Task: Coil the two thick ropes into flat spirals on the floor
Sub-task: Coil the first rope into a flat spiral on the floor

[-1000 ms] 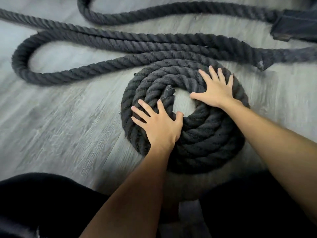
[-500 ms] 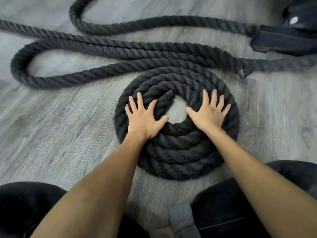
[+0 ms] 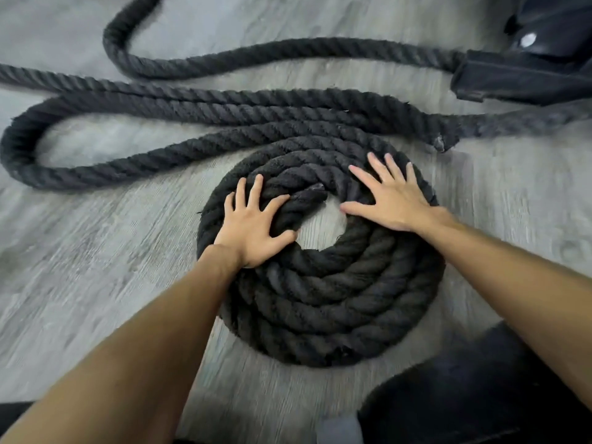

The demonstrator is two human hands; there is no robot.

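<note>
Spiral (image 3: 320,315) pinned to floor (image 3: 96,283): left hand (image 3: 253,232), right hand (image 3: 390,200) both splayed flat, probably stopping turns springing loose.

One head-worn view looks steeply down, close over the floor (image 3: 80,283), from just above outstretched forearms

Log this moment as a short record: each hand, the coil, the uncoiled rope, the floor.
left hand: flat, fingers spread, pressing the left side of the coil
right hand: flat, fingers spread, pressing the coil at upper right
coil: flat spiral of several turns, small bare gap at centre
inner end: frayed, at the edge of the gap, between the hands
loose rope: uncoiled, lying in long bends beyond the coil
floor: grey wood-look planks
task state: unfinished, much rope not yet coiled
</note>
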